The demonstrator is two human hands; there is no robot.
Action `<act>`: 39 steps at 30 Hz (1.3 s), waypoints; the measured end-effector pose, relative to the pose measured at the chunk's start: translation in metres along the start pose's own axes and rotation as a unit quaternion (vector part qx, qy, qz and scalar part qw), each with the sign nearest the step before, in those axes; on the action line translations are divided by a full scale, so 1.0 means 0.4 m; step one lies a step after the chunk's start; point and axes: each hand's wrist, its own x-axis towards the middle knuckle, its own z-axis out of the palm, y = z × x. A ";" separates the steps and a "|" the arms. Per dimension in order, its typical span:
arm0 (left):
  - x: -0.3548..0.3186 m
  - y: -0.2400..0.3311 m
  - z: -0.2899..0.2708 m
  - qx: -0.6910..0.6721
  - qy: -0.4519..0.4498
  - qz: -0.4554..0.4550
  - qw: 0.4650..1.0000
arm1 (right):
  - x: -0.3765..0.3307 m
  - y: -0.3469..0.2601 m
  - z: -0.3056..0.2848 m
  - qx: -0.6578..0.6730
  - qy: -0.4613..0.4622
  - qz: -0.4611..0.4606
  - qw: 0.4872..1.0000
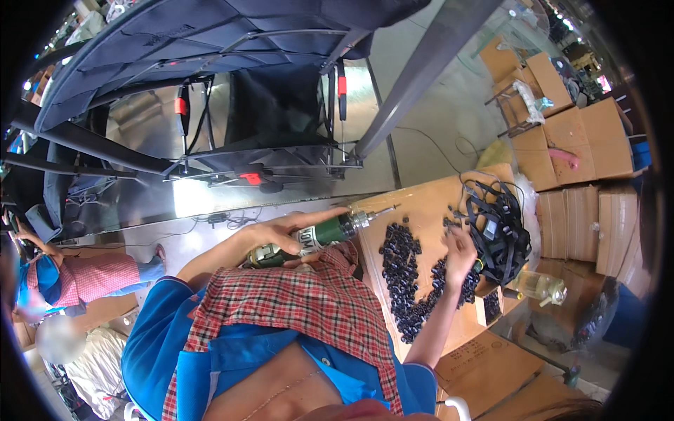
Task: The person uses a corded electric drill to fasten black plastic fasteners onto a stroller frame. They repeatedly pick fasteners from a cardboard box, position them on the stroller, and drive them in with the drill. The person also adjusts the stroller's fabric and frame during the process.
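My left hand (275, 235) is wrapped round a green power screwdriver (321, 236), held level in front of my apron. Its metal bit (382, 212) points right, over the edge of a cardboard-covered table (366, 245). Many small black plastic parts (401, 295) lie loosely spread on that surface. Over their far right side is my right hand (460, 251), with thumb and fingers pinched together. Whatever sits between those fingertips is too small to make out. A tangle of black straps (500, 235) lies just right of this hand.
A large black fabric stroller-like frame (274, 105) with red clips stands ahead on a metal-topped surface. Its grey tube (428, 74) slants down nearby. Cardboard boxes (572, 144) stack up at right, beside a clear bottle (539, 288). Another person (88, 277) works at left.
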 end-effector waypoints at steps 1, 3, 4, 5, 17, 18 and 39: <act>0.001 0.006 0.010 -0.003 0.008 0.006 1.000 | 0.002 -0.067 0.047 0.071 -0.031 -0.008 0.997; -0.002 0.005 0.009 -0.001 0.011 0.015 1.000 | 0.011 -0.164 0.127 0.232 -0.111 0.017 0.966; -0.005 0.015 0.023 0.011 0.020 0.023 0.999 | 0.016 -0.195 0.158 0.321 -0.158 0.049 0.932; -0.010 0.004 0.009 0.018 0.013 0.040 0.999 | 0.024 -0.217 0.191 0.395 -0.200 0.044 0.896; -0.074 0.009 0.016 0.004 0.018 0.077 0.997 | 0.065 -0.316 0.346 0.535 -0.415 0.120 0.726; -0.080 0.009 0.017 0.001 0.017 0.076 0.997 | 0.066 -0.322 0.352 0.533 -0.429 0.127 0.719; -0.132 0.033 0.041 0.147 0.073 0.148 0.975 | 0.087 -0.457 0.383 0.287 -0.487 -0.152 0.811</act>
